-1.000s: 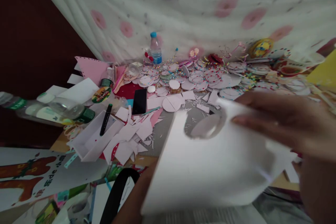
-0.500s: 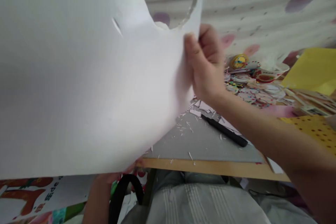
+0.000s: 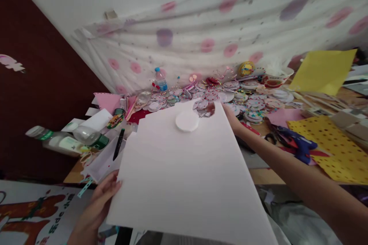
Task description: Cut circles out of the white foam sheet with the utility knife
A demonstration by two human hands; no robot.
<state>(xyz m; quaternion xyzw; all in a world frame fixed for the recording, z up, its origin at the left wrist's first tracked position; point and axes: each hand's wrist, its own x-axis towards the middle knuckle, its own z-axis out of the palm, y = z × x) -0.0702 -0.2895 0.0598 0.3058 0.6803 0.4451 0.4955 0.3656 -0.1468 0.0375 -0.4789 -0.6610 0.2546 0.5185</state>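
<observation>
A large white board (image 3: 184, 176), which looks like foam board, is tilted in front of me over the table's edge. A round notch with rough edges is cut near its far edge. On its upper face, close to the notch, lies a white disc (image 3: 186, 121). My left hand (image 3: 105, 195) grips the board's left edge, with the thumb on top. Holding the far right corner is my right hand (image 3: 228, 116), mostly hidden by the board; some fingertips show through the notch.
Many decorated white discs (image 3: 211, 95) cover the table's back. At left are plastic bottles (image 3: 61, 141), a black marker (image 3: 119, 144) and a white box (image 3: 100, 164). At right lie a blue glue gun (image 3: 300, 145), yellow dotted sheet (image 3: 339, 145), yellow sheet (image 3: 323, 71) and paper bowl (image 3: 277, 78).
The board has dropped from upright before my face to a lower, flatter tilt, and now the white disc on it shows. My left hand has come into view at its left edge.
</observation>
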